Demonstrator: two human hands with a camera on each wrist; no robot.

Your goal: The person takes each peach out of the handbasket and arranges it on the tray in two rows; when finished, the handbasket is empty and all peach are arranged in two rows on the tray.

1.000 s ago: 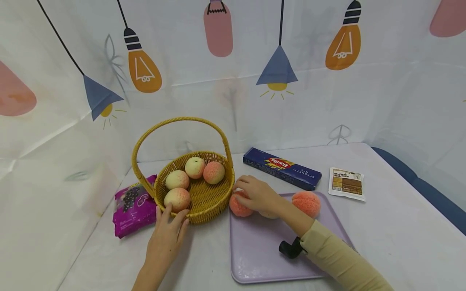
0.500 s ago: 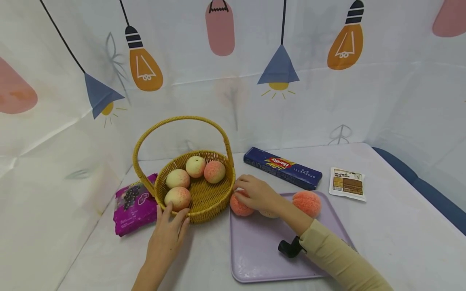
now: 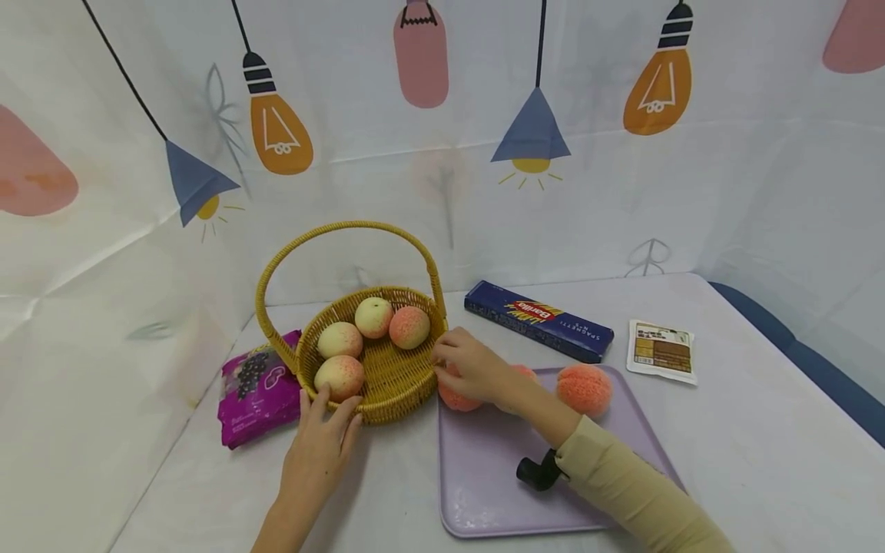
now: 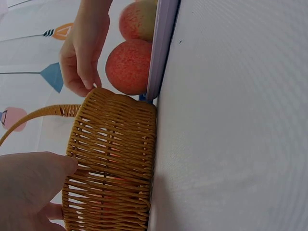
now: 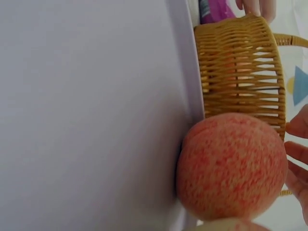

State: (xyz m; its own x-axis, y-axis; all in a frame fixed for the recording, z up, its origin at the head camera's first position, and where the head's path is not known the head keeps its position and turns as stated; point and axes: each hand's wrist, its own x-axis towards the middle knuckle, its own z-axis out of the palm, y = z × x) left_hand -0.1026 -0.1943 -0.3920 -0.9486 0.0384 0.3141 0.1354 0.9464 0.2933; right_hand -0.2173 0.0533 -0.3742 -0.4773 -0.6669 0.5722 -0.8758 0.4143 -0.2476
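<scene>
A woven basket (image 3: 387, 376) with a tall arched handle holds several peaches (image 3: 340, 376). My left hand (image 3: 318, 453) grips its near-left rim, with the thumb (image 4: 67, 165) outside the weave and the fingers over the edge. At the right side of the rim, my right hand (image 3: 473, 369) pinches the edge between thumb and fingers. Directly below that hand, a reddish peach (image 5: 233, 166) sits on the lilac tray (image 3: 498, 491), close beside the basket. Another peach (image 3: 584, 389) lies farther right on the tray, and my right wrist partly hides others.
A purple bag (image 3: 257, 395) with grapes printed on it lies left of the basket. Behind the tray is a blue spaghetti box (image 3: 539, 321). A small white-and-brown packet (image 3: 661, 351) lies to its right. A printed white curtain (image 3: 346, 184) hangs behind the table.
My right hand has shifted slightly left, farther over the basket's rim, uncovering part of a peach behind my wrist. My left hand and the basket stay in place.
</scene>
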